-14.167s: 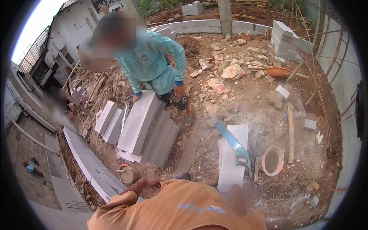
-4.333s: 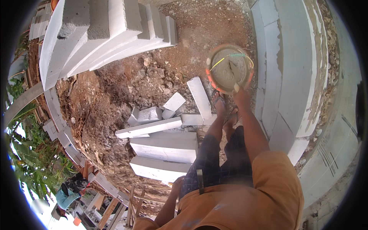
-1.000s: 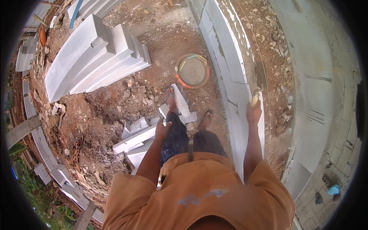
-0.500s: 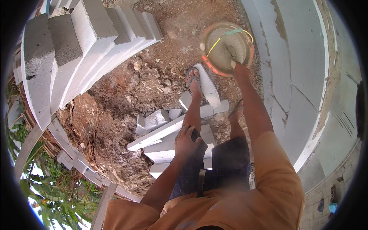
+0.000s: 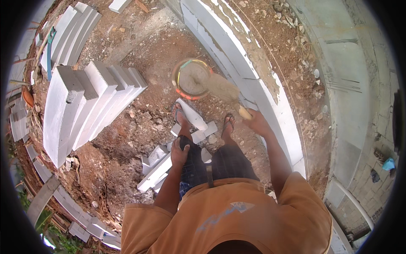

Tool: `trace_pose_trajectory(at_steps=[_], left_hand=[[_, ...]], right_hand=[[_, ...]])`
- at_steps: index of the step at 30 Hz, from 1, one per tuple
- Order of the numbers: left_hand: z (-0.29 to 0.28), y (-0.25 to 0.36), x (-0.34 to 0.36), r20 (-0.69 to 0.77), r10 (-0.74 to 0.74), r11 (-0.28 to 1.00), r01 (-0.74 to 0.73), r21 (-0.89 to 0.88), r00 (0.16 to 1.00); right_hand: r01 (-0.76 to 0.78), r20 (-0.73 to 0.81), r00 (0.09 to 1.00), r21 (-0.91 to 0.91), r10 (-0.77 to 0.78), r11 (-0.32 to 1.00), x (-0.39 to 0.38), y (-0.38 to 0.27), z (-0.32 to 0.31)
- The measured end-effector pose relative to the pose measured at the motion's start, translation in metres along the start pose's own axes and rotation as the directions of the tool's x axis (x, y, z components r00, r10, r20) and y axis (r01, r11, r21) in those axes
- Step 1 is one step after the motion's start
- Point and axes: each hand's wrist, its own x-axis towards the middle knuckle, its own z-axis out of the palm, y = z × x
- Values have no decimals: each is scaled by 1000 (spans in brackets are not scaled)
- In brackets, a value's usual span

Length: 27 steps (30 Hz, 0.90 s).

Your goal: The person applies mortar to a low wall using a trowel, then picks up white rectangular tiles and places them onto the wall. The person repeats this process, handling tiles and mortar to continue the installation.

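My right hand (image 5: pixel 257 123) is closed round the pale wooden handle of a trowel (image 5: pixel 244 112). Its blade is loaded with grey mortar (image 5: pixel 224 88) and hangs between the bucket and the low block wall. The round bucket (image 5: pixel 193 97), with an orange rim and a yellow handle with a green grip, stands on the dirt ahead of my feet. Wet mortar (image 5: pixel 195 78) in it has a hollow in the middle. Away from the trowel, my left hand (image 5: pixel 179 154) lies on my left knee, fingers outstretched, holding nothing.
A low wall of light blocks (image 5: pixel 220 51) curves along the right, with mortar on its top (image 5: pixel 264 67) and a string line beyond. Stacked blocks (image 5: pixel 63 114) stand at left, near a blue-green saw (image 5: pixel 50 48). Loose block pieces (image 5: pixel 157 172) lie around my feet.
My right hand has lifted the trowel out of the bucket, carrying mortar right toward the wall. My body has straightened, and my left hand stays on my knee.
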Motion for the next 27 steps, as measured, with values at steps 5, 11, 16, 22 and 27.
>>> trace_pose_trajectory(at_steps=[5,11,16,22,27], left_hand=[[-16,4,-35,-10,-48,988,46,-147,999],[-32,6,-61,27,-97,978,100,-184,995],[-43,2,-75,17,2,947,4,-322,1000],[-50,4,-106,84,-122,961,139,-238,989],[-51,15,-101,102,-86,971,106,-215,991]], right_hand=[[143,-318,942,86,-109,986,-131,78,-55],[160,-636,740,-150,-219,976,-155,186,-68],[5,-621,780,-121,-80,993,-182,262,-54],[-42,-700,714,-27,11,999,-207,333,-33],[-10,-777,623,-127,-93,992,-178,352,-31]])
